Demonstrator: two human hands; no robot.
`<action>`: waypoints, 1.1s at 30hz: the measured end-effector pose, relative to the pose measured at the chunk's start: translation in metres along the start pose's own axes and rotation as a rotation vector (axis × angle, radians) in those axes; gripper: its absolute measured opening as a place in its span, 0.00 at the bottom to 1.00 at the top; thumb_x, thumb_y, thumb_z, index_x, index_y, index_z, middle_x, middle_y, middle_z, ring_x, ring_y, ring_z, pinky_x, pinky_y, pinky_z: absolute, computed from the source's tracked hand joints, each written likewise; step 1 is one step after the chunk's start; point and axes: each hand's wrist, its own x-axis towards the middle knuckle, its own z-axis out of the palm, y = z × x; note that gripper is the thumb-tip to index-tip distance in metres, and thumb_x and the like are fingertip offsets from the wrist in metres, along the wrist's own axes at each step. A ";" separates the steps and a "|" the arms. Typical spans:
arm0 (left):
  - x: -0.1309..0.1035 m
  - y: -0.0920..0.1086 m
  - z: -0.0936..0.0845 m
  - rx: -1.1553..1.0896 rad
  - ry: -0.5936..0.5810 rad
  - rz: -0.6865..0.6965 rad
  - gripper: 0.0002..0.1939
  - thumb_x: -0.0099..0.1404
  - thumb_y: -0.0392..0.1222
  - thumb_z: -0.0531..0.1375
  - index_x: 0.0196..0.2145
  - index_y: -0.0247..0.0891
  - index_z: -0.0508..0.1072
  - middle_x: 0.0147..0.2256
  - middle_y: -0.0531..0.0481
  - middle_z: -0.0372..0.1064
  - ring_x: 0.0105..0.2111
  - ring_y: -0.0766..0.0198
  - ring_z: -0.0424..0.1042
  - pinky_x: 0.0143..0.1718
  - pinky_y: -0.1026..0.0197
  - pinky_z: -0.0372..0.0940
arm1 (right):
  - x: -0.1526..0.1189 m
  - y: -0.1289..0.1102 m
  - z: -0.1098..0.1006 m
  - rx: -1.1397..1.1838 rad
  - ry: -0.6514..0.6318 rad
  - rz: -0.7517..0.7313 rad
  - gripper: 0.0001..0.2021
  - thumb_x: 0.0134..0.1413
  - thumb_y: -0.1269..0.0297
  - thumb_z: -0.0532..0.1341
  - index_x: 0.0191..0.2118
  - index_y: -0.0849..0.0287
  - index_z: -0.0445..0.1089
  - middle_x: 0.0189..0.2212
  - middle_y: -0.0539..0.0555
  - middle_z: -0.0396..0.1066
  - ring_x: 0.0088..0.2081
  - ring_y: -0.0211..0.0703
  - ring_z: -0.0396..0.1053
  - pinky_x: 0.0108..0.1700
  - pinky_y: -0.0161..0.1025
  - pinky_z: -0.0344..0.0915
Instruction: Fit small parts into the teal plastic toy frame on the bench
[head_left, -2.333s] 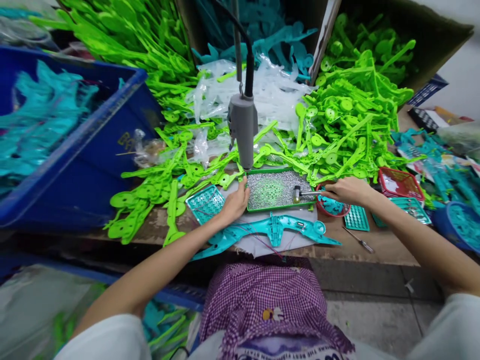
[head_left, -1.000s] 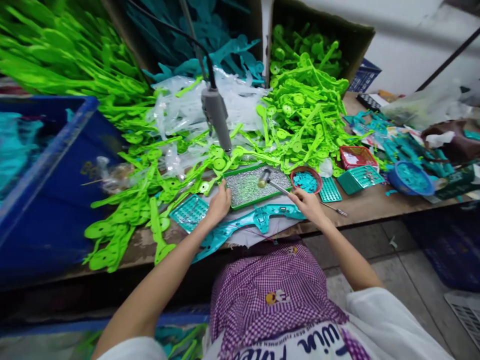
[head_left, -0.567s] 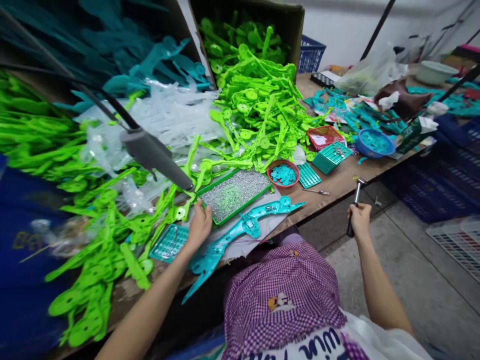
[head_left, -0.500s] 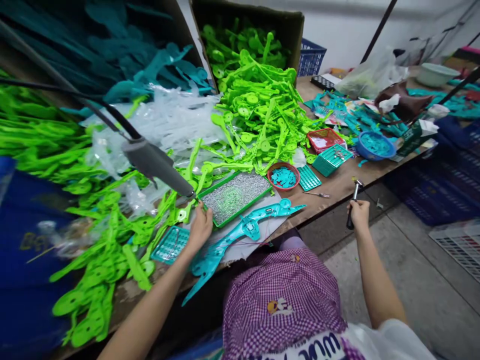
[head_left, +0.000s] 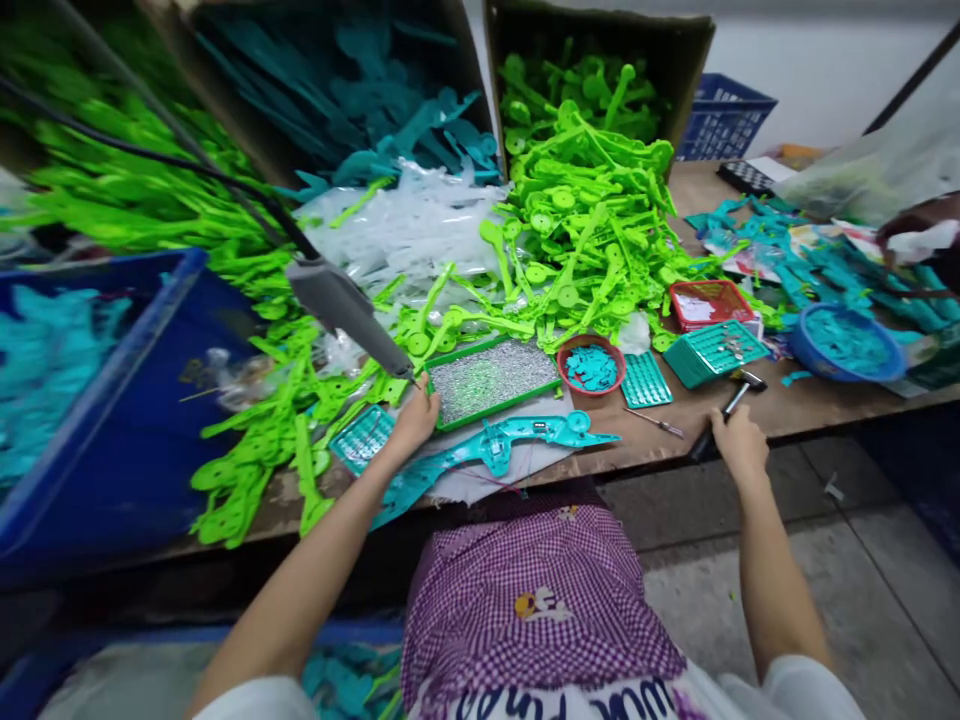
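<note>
My left hand is closed at the tip of a grey electric screwdriver that slants down on a black cable; its fingertips meet the bit end. Beside it is a green tray full of small metal screws. In front of the tray lies a turquoise plastic shell, long and curved, with parts and thin wires in it. My right hand is wrapped around a hammer at the table's front edge, its head toward the turquoise crates.
Bright green plastic parts are heaped behind the tray. A red bowl of turquoise pieces, a small screwdriver, turquoise baskets and a blue bowl stand rightward. A blue crate is on the left.
The view has turned left, bringing the blue crate's contents into sight. My right hand has brought the hammer from beyond the table edge to the tabletop. My left hand stays at the screwdriver tip.
</note>
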 end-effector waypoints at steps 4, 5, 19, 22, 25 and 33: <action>-0.003 0.005 -0.003 0.076 -0.035 -0.054 0.31 0.67 0.42 0.47 0.63 0.24 0.56 0.47 0.30 0.73 0.48 0.46 0.74 0.50 0.48 0.66 | -0.011 -0.009 0.002 0.078 0.150 -0.135 0.24 0.65 0.50 0.46 0.47 0.62 0.71 0.34 0.69 0.75 0.37 0.60 0.73 0.36 0.47 0.62; -0.003 0.005 -0.003 0.083 -0.032 -0.067 0.31 0.67 0.42 0.47 0.64 0.24 0.55 0.44 0.31 0.75 0.46 0.46 0.75 0.49 0.48 0.67 | -0.018 -0.018 0.005 0.159 0.172 -0.226 0.24 0.65 0.50 0.45 0.45 0.61 0.72 0.32 0.66 0.75 0.35 0.57 0.72 0.35 0.45 0.62; -0.011 -0.003 -0.002 -0.004 -0.083 -0.032 0.32 0.70 0.41 0.45 0.67 0.23 0.47 0.38 0.34 0.76 0.40 0.47 0.77 0.44 0.49 0.68 | -0.145 -0.246 0.055 0.593 -0.314 -1.187 0.12 0.64 0.61 0.52 0.41 0.55 0.73 0.39 0.56 0.73 0.42 0.46 0.71 0.46 0.41 0.66; -0.010 -0.011 0.001 -0.068 -0.093 0.038 0.31 0.70 0.42 0.46 0.67 0.25 0.48 0.42 0.34 0.76 0.43 0.49 0.77 0.46 0.51 0.67 | -0.168 -0.288 0.053 0.736 -0.325 -1.141 0.14 0.64 0.58 0.52 0.44 0.55 0.73 0.41 0.57 0.72 0.41 0.46 0.71 0.46 0.42 0.67; -0.008 -0.013 0.002 -0.073 -0.120 0.040 0.31 0.69 0.42 0.46 0.66 0.25 0.48 0.42 0.32 0.76 0.42 0.48 0.77 0.45 0.50 0.68 | -0.188 -0.335 0.048 0.877 -0.282 -1.042 0.21 0.62 0.54 0.55 0.56 0.57 0.66 0.51 0.62 0.68 0.47 0.50 0.70 0.49 0.47 0.68; -0.009 -0.010 -0.003 -0.055 -0.173 0.012 0.32 0.70 0.43 0.47 0.67 0.26 0.47 0.37 0.37 0.75 0.39 0.48 0.77 0.39 0.53 0.67 | -0.197 -0.417 0.021 1.054 -0.359 -1.157 0.29 0.57 0.46 0.59 0.59 0.56 0.59 0.49 0.60 0.71 0.51 0.51 0.68 0.53 0.49 0.66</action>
